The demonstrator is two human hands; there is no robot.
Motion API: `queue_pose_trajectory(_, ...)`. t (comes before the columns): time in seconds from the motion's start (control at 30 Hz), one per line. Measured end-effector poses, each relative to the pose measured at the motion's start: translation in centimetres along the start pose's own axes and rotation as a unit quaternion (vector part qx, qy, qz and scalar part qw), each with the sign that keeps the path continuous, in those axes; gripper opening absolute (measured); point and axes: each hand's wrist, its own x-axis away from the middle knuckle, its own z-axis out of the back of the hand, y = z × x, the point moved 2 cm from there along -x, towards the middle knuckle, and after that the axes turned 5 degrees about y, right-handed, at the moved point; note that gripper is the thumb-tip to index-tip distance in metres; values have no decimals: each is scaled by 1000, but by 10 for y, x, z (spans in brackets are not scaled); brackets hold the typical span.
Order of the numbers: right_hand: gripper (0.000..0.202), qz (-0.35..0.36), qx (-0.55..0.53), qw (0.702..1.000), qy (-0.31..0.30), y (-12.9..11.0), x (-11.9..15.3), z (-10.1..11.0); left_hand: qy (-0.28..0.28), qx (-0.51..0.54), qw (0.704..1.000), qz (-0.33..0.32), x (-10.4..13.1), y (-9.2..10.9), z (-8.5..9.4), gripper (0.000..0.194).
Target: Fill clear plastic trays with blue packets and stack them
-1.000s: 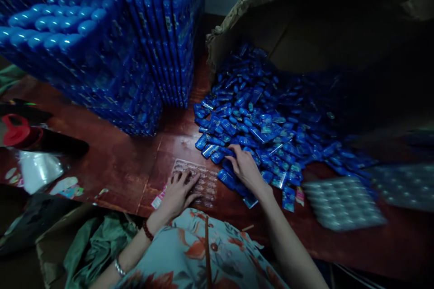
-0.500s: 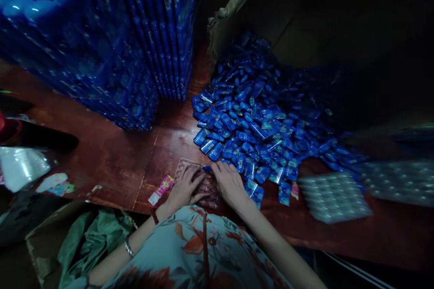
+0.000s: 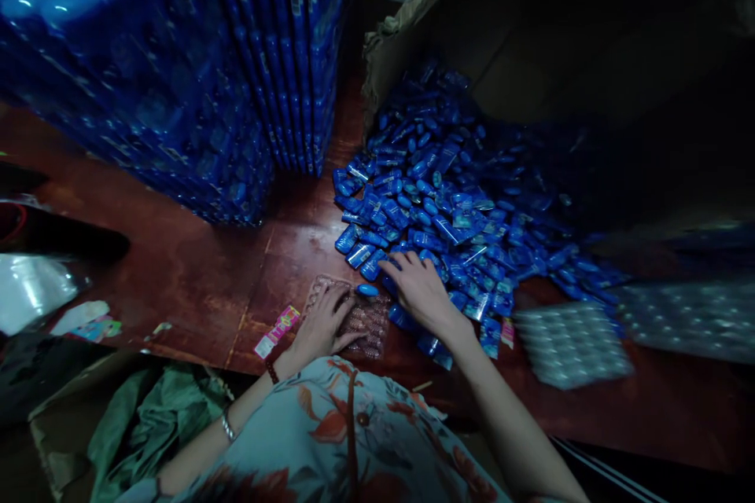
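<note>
A clear plastic tray with small pockets [image 3: 371,334] lies on the reddish table in front of me. One blue packet [image 3: 367,290] rests at its upper edge. My left hand [image 3: 322,326] lies on the tray's left part, fingers spread. My right hand [image 3: 418,287] is over the near edge of a heap of blue packets [image 3: 454,212], fingers apart and slightly bent, with nothing visibly gripped.
Tall stacks of filled blue trays [image 3: 283,55] stand at the back left. A large cardboard box [image 3: 531,39] opens at the right. Clear trays [image 3: 572,342] lie at the right, a pink wrapper [image 3: 277,332] and dark cylinder [image 3: 76,237] at the left.
My right hand has moved from the tray up and right to the heap. The blue packet at the tray's top now lies uncovered. My left hand has stayed on the tray.
</note>
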Motion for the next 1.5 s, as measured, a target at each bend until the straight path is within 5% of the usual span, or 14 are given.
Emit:
queue_pose_trajectory(0.17,41,42,55,998,-10,23,-21,-10,-5,8,1000,8,-5,-1,-2,57)
queue_pose_trajectory(0.3,30,45,-84,995,33,27,-28,-2,-46,17,997,-54,-10,-2,3,56)
queue_pose_trajectory(0.4,25,102,-277,953,71,21,-26,8,-75,25,994,-81,-13,-5,10,53)
queue_pose_trajectory(0.57,20,206,-394,895,-32,9,-36,1,-88,28,992,-89,-15,-10,17,49)
queue_pose_trajectory(0.8,25,225,-349,903,-111,0,-48,-7,-102,1,992,-71,-14,-11,15,48)
queue_pose_trajectory(1.03,20,127,-274,950,-83,1,-58,-11,-107,-18,992,-68,-14,-12,14,49)
queue_pose_trajectory(1.13,9,160,-246,951,-95,-2,-67,-9,-109,-24,992,-67,-14,-11,15,49)
queue_pose_trajectory(1.27,15,198,-198,958,-60,-13,-70,-7,-107,-21,992,-58,-15,-10,17,48)
queue_pose_trajectory(1.5,19,283,-95,951,-86,-36,-70,-6,-115,-7,992,-57,-15,-12,15,46)
